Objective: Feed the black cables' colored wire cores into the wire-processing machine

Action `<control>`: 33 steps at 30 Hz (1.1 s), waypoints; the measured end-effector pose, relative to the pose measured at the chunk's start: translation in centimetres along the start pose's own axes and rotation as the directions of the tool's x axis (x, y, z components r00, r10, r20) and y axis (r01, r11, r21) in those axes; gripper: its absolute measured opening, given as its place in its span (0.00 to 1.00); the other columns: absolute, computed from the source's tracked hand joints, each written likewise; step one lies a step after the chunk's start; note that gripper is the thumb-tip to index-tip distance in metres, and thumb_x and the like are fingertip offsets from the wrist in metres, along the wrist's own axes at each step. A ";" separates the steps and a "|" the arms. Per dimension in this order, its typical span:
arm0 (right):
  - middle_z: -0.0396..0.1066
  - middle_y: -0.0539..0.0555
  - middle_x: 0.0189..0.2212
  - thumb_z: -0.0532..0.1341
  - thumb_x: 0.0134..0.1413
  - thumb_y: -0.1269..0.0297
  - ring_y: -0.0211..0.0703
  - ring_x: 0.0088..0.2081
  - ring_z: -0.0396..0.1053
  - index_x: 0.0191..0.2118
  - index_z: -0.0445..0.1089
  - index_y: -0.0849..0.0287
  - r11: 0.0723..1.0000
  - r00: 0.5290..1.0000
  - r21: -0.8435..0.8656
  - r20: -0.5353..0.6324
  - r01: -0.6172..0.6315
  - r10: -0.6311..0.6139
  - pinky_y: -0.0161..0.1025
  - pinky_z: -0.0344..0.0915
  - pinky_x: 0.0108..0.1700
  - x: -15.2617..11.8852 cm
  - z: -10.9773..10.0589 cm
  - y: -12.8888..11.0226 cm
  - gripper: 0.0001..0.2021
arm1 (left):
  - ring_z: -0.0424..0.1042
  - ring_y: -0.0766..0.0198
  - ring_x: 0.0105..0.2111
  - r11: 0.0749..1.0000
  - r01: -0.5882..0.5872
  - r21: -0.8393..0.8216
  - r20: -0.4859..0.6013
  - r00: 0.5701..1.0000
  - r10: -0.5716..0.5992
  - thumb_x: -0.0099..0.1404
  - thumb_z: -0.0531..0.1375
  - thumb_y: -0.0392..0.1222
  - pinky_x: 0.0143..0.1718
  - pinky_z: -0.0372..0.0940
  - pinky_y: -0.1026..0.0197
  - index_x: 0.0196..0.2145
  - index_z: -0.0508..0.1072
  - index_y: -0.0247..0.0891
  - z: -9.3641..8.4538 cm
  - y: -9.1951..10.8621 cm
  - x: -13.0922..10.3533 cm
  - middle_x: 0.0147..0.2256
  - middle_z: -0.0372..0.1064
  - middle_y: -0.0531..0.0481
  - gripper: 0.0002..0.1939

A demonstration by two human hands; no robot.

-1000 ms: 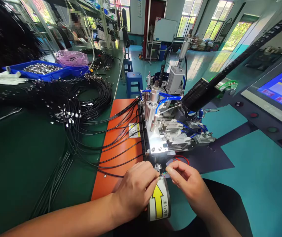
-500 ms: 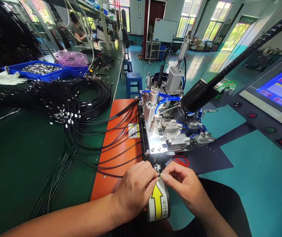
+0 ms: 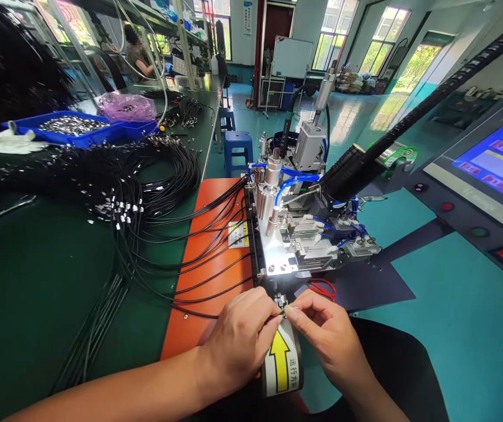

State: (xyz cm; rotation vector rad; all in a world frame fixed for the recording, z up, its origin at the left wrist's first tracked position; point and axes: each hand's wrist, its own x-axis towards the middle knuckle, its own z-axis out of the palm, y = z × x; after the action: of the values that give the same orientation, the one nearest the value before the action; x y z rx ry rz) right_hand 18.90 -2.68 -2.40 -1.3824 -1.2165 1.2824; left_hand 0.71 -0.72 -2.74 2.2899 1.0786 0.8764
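My left hand (image 3: 247,331) is closed in a pinch on the end of a black cable (image 3: 194,313), which runs in from the left under the knuckles. Opposite it, my right hand (image 3: 328,334) pinches at the cable's tip with thumb and forefinger. The fingertips nearly meet, so most of the tip is hidden. Just beyond them sits a small metal fixture (image 3: 281,300) at the front of the machine (image 3: 278,255). Below the fingers is a rounded white label with a yellow arrow (image 3: 281,360).
More black cables cross the orange plate (image 3: 216,234) into the machine's side. Cable bundles (image 3: 167,176) and a blue tray (image 3: 75,138) of small metal parts lie on the green table. At right stands a control panel (image 3: 466,205). A black hose slants overhead. Another person sits far left.
Both hands stay together at the cable end, with the right fingertips shifted very slightly left. The view has moved a little; nothing else visibly differs.
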 end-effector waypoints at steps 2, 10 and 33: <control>0.70 0.51 0.26 0.67 0.55 0.55 0.41 0.30 0.66 0.28 0.73 0.59 1.000 0.999 0.021 -0.041 0.000 0.001 0.36 0.63 0.33 -0.1 0.5 0.3 0.12 | 0.65 0.62 0.30 1.000 0.001 0.007 -0.008 1.000 -0.001 0.69 0.54 0.34 0.29 0.59 0.62 0.31 0.69 0.38 0.0 0.1 0.0 0.29 0.65 0.49 0.08; 0.71 0.52 0.28 0.64 0.58 0.58 0.43 0.31 0.67 0.29 0.74 0.58 0.988 0.992 -0.151 -0.108 0.042 -0.059 0.37 0.63 0.34 -0.8 0.9 0.3 0.11 | 0.64 0.61 0.31 0.998 -0.003 0.055 -0.007 1.000 0.004 0.70 0.53 0.35 0.31 0.59 0.61 0.31 0.70 0.37 -0.2 0.2 0.1 0.29 0.64 0.49 0.10; 0.66 0.49 0.26 0.66 0.56 0.61 0.40 0.30 0.64 0.26 0.71 0.58 0.986 0.957 0.049 -0.251 0.162 -0.144 0.35 0.62 0.34 -0.8 2.3 0.4 0.10 | 0.66 0.61 0.32 0.996 -0.034 -0.084 0.051 0.998 0.038 0.71 0.55 0.37 0.34 0.61 0.60 0.41 0.75 0.35 -0.9 0.5 0.3 0.31 0.68 0.48 0.09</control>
State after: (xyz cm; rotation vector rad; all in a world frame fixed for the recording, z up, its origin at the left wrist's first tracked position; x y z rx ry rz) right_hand 16.66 -3.58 -2.87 -1.3257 -1.0757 1.0031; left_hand 0.50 -0.64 -1.69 2.2571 0.9631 0.8544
